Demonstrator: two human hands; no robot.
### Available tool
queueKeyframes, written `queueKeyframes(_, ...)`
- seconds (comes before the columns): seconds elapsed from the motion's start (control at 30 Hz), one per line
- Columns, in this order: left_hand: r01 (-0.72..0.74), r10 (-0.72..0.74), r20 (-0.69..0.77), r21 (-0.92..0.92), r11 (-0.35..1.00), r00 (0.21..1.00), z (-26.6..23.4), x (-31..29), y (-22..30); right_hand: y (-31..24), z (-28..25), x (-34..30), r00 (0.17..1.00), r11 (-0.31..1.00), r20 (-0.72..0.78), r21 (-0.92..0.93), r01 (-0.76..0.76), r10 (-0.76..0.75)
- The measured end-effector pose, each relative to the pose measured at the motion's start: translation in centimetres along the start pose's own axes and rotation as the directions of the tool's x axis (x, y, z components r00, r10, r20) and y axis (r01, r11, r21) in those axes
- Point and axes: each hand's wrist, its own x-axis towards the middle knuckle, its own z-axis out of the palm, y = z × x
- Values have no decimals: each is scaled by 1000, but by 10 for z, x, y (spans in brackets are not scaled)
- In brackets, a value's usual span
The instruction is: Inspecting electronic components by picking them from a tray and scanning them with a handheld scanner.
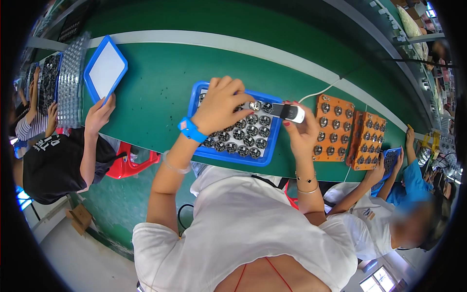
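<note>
Head view: person in a white shirt is sitting at the near edge of a green table (160, 82). Left hand (220, 104) is hovering over a blue tray (228, 156), fingers curled down and pinching a small round silver part (255, 105) at the tray's far right corner. Tray is carrying rows of the same round dark parts (243, 138). A blue wristband (190, 130) is sitting on the left wrist.

Right hand (300, 134) is gripping a white and black handheld tool (289, 112) just beside the tray's right edge; tool's dark tip is pointing left and touching, or nearly touching, the pinched part. A white cable (318, 92) is running from the tool toward the table's far edge.

Two orange fixtures (348, 131) loaded with round parts are lying right of the tool, near the near edge. A neighbour's hand (377, 173) is resting at the second fixture. On the left, another person's hand (99, 114) is holding a blue-framed white tray (105, 69) tilted on the table.
</note>
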Motion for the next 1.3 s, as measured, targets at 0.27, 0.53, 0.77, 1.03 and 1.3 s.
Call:
queueKeyframes(0.27, -61, 62, -22, 26, 998, 998, -8, -7, -12, -5, 24, 17, 985, 961, 158, -252, 112, -74)
queueKeyframes(0.53, -80, 80, -109, 8, 997, 991, -15, -5, 3, -2, 27, 18, 982, 966, 183, -238, 99, -55)
queueKeyframes(0.77, -37, 35, 16, 113, 993, 999, -7, -8, -12, -2, 25, 7, 994, 982, -105, 187, 31, -12)
queueKeyframes(1.03, 13, -13, 38, 1, 1000, 999, -19, -17, 1, -6, 18, -5, 992, 986, 97, -136, 96, -83)
queueKeyframes(1.3, -108, 108, -25, 5, 994, 994, -18, -20, 15, -10, 29, -4, 972, 941, 210, -295, 166, -106)
